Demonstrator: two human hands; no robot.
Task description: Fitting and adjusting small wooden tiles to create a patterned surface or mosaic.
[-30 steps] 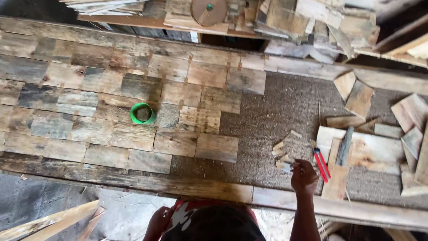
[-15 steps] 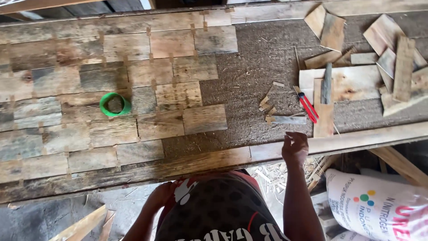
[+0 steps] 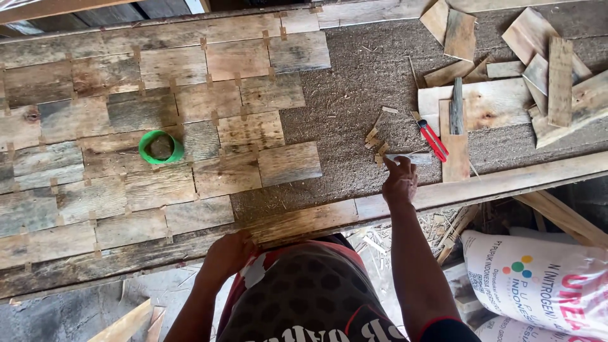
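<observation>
Right hand (image 3: 399,182) is stretched to a thin grey wood strip (image 3: 408,158) just left of the red utility knife (image 3: 433,140), fingertips pinched on its end, while left hand (image 3: 227,253) is curled over the workbench's near edge rail (image 3: 304,223), seemingly as a brace.

The right hand (image 3: 399,182) reaches forward, arm straight, fingers curled. The left hand (image 3: 229,253) rests low, elbow bent, fingers folded.
</observation>
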